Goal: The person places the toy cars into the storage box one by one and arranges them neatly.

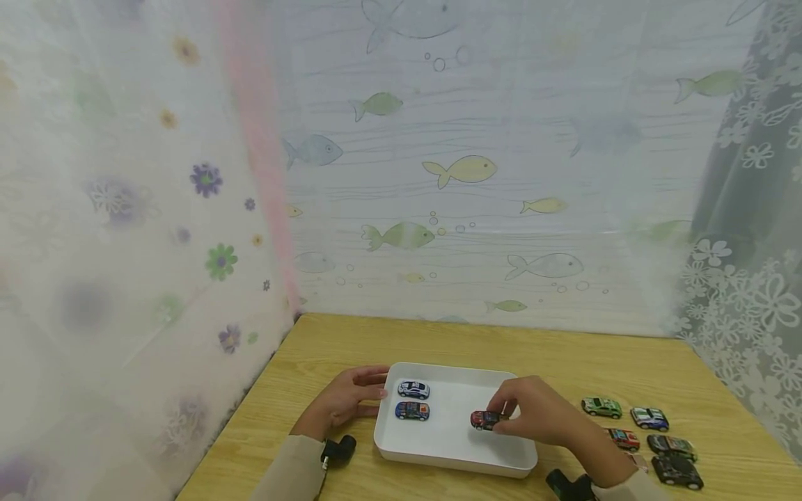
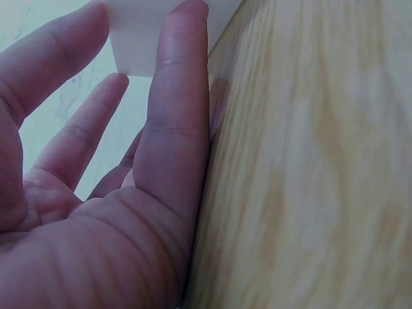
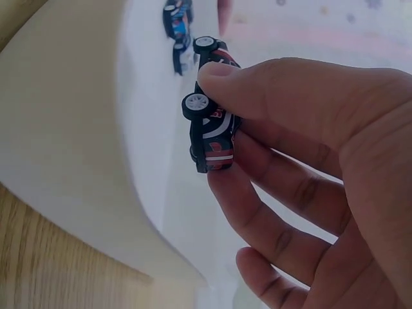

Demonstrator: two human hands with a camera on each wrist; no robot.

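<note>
A white tray [image 1: 438, 445] lies on the wooden table. Over its right half my right hand [image 1: 537, 409] pinches a dark red and black toy car [image 1: 484, 420] between thumb and fingers. The right wrist view shows the same toy car [image 3: 212, 129] with its wheels and printed side, held just inside the tray wall [image 3: 71, 109]. My left hand [image 1: 352, 398] touches the tray's left wall with its fingers straight, and in the left wrist view the left hand [image 2: 174, 129] lies along the tabletop. Inside the tray, a white toy car [image 1: 413, 390] sits behind a blue and orange toy car [image 1: 412, 411].
Right of the tray stand several more toy cars: a green one [image 1: 601, 407], a white and blue one [image 1: 649, 418], a red one [image 1: 623, 439], a dark green one [image 1: 672, 447] and a black one [image 1: 677, 471]. Patterned curtains [image 1: 464, 209] rise behind the table [image 1: 351, 341].
</note>
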